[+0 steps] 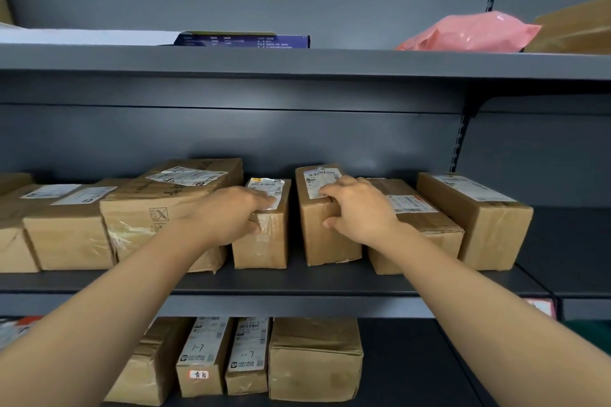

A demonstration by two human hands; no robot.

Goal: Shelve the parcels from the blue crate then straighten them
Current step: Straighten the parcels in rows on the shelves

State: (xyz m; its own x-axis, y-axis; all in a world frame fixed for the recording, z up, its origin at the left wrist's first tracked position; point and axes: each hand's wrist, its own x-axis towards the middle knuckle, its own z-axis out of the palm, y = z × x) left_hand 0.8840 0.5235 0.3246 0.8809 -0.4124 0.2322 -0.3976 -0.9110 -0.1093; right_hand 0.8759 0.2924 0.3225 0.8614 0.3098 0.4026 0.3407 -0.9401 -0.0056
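While brown parcels line the grey middle shelf (297, 281), two narrow ones stand side by side at its centre, a gap between them. Left hand (228, 211) grips the left box (261, 241) at its top front edge; right hand (357, 208) grips the right box (327, 238) likewise.

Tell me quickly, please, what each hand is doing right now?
Left hand: closed on the small box on the middle shelf.
Right hand: closed on the tilted box beside it.
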